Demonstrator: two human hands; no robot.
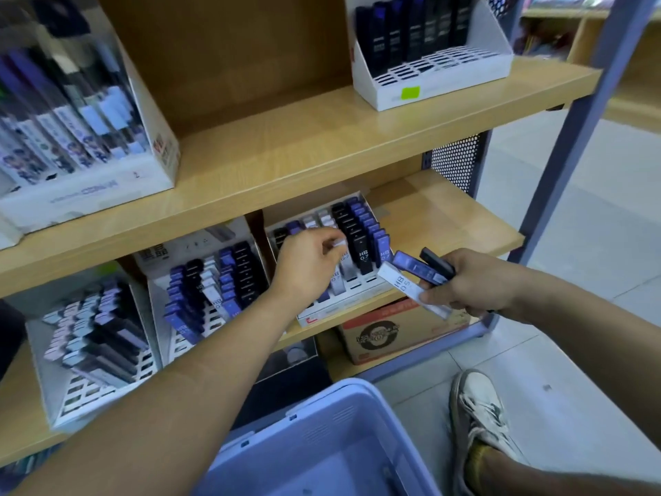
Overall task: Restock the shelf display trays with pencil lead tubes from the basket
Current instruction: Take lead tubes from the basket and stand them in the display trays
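While a tube (339, 242) is pinched by the left hand (304, 266) over the tray (343, 311), three spares (415, 267) are clutched in the right hand (479, 284) at three o'clock; fanned loosely, one could be dropped.

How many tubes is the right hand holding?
3, fanned in the right hand: white tube lowest, blue tube in the middle, black tube on top. Others may be hidden.
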